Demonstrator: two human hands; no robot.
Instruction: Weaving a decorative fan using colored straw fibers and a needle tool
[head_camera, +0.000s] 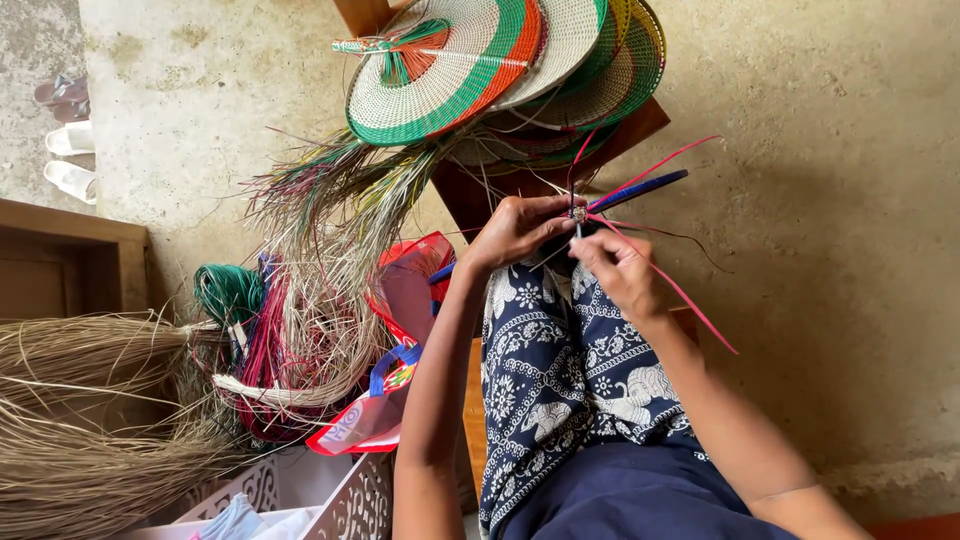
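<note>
Left hand: the left hand (515, 232) sits just left of frame centre, fingertips curled in and pinched on the small woven start (578, 213).
Right hand: the right hand (620, 268) is at about four o'clock from that knot, fingers pressed together on the strips beside it; which strand it nips is too small to tell.
Where the work is: the woven start hangs between both hands, above the patterned trousers (560, 370), just off the near edge of the wooden stool (470, 195).
Strips: pink strips (668, 282) fan out from the knot toward two o'clock and five o'clock; a blue strip (640, 188) shoots toward two o'clock.
Long axis: I'd call the blue strip's line the main axis, running from the knot up and right, free end pointing away from the body.
Handling: by the look of it, featherweight stuff, thin and springy; the strips would bend easily but likely kink if creased. Best hold, I'd judge, is right at the woven centre, where the strands cross and lock.
Behind, at twelve o'clock: finished woven fans (470, 60), green, orange and white, stacked on the stool.
At nine o'clock: bundles of dyed fibre (270, 350) and pale dry straw (80, 400) on the floor, a red bag (385, 400) beside them.
</note>
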